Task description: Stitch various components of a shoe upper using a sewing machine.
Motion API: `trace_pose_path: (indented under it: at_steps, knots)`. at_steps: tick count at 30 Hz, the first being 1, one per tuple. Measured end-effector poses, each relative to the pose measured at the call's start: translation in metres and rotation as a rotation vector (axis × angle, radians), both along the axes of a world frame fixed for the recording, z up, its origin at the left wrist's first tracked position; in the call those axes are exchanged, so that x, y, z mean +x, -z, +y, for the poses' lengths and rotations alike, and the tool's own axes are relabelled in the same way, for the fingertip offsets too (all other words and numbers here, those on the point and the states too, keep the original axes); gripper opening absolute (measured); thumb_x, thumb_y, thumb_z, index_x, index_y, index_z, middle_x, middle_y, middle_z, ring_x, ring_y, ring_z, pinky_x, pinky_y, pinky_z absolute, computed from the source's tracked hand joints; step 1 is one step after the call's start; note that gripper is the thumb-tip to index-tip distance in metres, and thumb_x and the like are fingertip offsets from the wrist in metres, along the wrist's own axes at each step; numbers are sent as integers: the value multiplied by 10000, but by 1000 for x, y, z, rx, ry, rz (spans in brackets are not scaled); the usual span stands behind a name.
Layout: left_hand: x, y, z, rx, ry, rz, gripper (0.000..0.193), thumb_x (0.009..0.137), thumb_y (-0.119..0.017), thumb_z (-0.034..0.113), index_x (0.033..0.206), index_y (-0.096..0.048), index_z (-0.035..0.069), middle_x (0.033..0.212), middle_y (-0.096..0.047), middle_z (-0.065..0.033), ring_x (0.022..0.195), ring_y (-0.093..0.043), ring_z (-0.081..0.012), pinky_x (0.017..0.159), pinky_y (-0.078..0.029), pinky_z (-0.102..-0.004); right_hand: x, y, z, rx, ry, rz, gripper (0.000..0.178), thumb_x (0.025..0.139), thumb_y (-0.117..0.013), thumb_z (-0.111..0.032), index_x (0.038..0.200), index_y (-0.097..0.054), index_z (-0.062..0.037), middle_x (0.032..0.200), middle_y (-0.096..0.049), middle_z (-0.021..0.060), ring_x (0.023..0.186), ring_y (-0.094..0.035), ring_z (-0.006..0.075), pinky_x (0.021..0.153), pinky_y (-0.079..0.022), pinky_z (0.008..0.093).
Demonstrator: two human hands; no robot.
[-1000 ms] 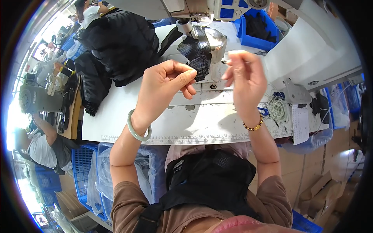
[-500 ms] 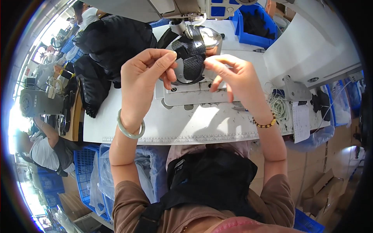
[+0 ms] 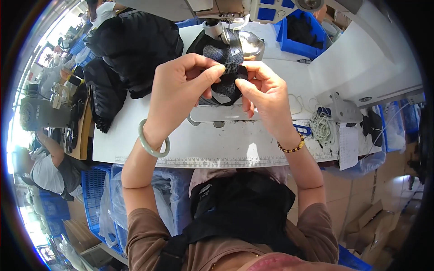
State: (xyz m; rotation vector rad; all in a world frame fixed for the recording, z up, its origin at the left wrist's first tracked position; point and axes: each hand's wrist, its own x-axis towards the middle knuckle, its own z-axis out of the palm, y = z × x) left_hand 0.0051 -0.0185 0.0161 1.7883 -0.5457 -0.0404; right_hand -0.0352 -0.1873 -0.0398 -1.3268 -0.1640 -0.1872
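Note:
A black padded fabric piece (image 3: 214,52) with a mesh-like surface lies under the head of the sewing machine (image 3: 224,9), partly hidden by my fingers. My left hand (image 3: 178,86) is closed in a pinch, thumb against forefinger, at a narrow black strip (image 3: 230,77) over the piece. From the other side, my right hand (image 3: 269,92) pinches the strip's right part between thumb and forefinger. A shiny metal part (image 3: 251,45) of the machine sits just behind the fabric.
Large black padded bags (image 3: 135,49) are heaped at the left. A blue bin (image 3: 300,36) of dark pieces stands back right. Blue-handled snips (image 3: 302,130) and coiled pale cord (image 3: 322,126) lie right of my wrist. A ruler strip (image 3: 217,162) edges the white table.
My right hand has moved in to the left and pinches the black strip. My left hand has shifted right, bringing the fingertips of both hands close together over the fabric.

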Motion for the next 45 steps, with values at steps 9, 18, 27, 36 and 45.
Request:
trace_pose_path:
  at_steps: [9, 18, 27, 36, 45]
  knots:
    - [15, 10, -3, -27, 64, 116, 175, 848, -663, 152, 890, -659, -17, 664, -621, -14, 500, -521, -14, 393, -348, -155, 2, 3, 5, 49, 30, -48, 216, 873, -617, -89, 1058, -552, 2, 707, -578, 3, 472, -513, 29, 377, -404, 178]
    - [14, 10, -5, 49, 46, 64, 229, 843, -671, 185, 866, -634, -40, 640, -616, -20, 488, -538, -40, 399, -372, -168, 4, 2, 9, -11, 147, -66, 126, 900, -615, -124, 945, -596, -8, 648, -585, -2, 418, -481, 23, 336, -343, 168]
    - [29, 13, 8, -20, 224, 245, 241, 865, -657, 211, 847, -635, -28, 650, -595, -41, 469, -543, -63, 447, -397, -157, 5, 2, 8, 30, 112, -79, 129, 899, -615, -126, 939, -599, -5, 685, -607, 15, 428, -490, 22, 340, -363, 160]
    - [38, 9, 6, 6, 263, 192, 208, 849, -681, 176, 801, -643, -23, 600, -589, -30, 474, -535, -48, 452, -394, -159, 6, 3, 7, 40, 98, -83, 121, 902, -606, -119, 942, -591, -5, 700, -605, 27, 434, -500, 29, 342, -372, 160]
    - [43, 10, 7, 9, 252, 197, 222, 829, -698, 187, 735, -620, 1, 567, -571, -14, 455, -493, -35, 434, -369, -158, 1, 12, -8, -166, 187, -132, 162, 900, -602, -97, 1042, -602, -20, 786, -621, 49, 536, -599, 103, 438, -468, 202]
